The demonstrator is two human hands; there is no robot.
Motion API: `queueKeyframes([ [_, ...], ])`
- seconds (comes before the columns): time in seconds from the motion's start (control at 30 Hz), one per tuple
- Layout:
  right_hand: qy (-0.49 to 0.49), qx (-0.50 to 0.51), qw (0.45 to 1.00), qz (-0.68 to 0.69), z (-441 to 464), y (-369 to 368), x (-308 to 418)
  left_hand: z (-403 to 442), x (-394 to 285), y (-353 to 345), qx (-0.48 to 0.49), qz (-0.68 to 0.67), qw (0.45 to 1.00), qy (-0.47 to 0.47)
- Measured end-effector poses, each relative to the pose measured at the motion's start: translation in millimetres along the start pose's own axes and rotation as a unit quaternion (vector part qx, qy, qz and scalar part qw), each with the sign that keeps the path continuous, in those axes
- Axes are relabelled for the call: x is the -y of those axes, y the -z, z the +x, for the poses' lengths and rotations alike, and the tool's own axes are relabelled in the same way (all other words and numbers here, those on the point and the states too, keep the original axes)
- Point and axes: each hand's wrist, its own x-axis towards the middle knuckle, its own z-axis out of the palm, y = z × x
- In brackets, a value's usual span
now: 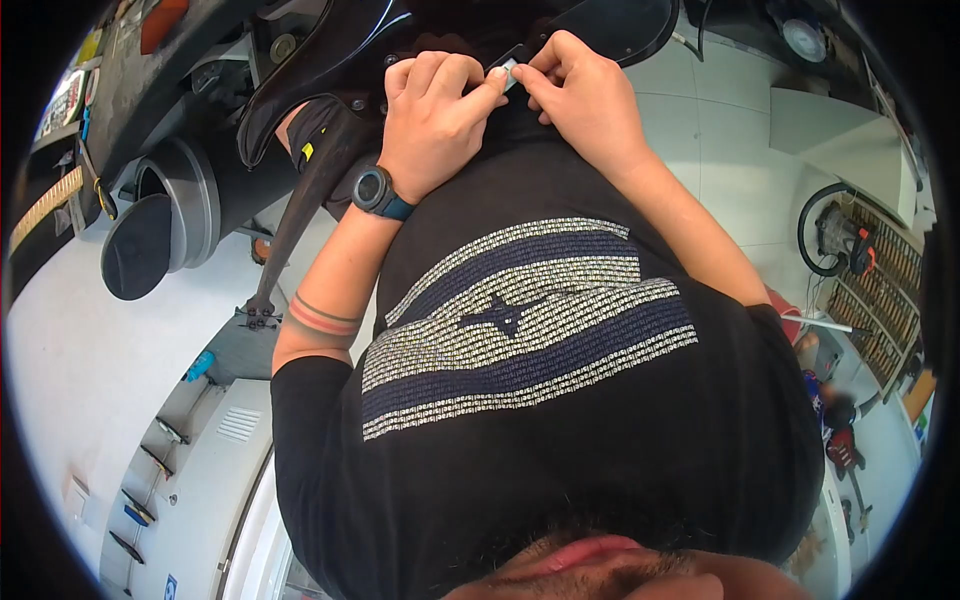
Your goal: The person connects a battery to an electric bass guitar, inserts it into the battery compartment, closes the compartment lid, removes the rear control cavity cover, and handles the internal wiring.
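A glossy black guitar-like body with a pointed horn lies across my lap at the top of the view. Above it, my left hand, with a watch on its wrist, has its thumb and forefinger closed on a small pale flat piece. From the other side, my right hand pinches the same piece between thumb and fingertips. A small dark part sits just behind the piece, partly covered by the fingers. What exactly the piece is, I cannot make out.
A grey bin with its lid hanging open stands at the left. Beyond it is a workbench with tools. On the right are a white cabinet, a slatted rack and a red guitar.
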Motion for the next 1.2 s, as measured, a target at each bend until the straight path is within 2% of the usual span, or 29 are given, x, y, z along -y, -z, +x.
queueKeyframes([
  [0.23,0.047,-0.015,0.999,-0.020,-1.4,-3.4,-8.4,-0.2,-3.3,0.5,0.000,-0.023,0.999,0.048],
  [0.4,0.035,-0.005,0.998,-0.044,-1.7,0.1,-3.1,2.6,-2.7,7.5,-0.005,-0.036,0.998,0.051],
  [0.63,0.056,-0.005,0.997,-0.053,0.2,-0.9,-5.8,5.2,-13.0,5.6,0.000,-0.027,0.991,0.128],
  [0.73,0.104,-0.008,0.992,-0.075,-7.0,-0.3,-3.2,4.8,-9.6,7.9,0.004,-0.029,0.994,0.107],
  [0.83,0.201,-0.010,0.974,-0.101,-10.1,3.0,-5.5,3.7,-1.0,20.0,0.010,-0.079,0.993,0.088],
  [0.93,0.315,0.011,0.926,-0.207,-1.7,11.5,-6.6,-8.1,6.9,25.3,-0.030,-0.126,0.986,0.104],
  [1.03,0.455,0.009,0.865,-0.211,17.0,15.8,-14.1,-13.2,8.7,22.5,-0.056,-0.123,0.985,0.106],
  [1.2,0.478,0.036,0.848,-0.227,30.5,17.2,-4.6,-12.3,9.7,23.2,-0.092,-0.123,0.982,0.110],
])
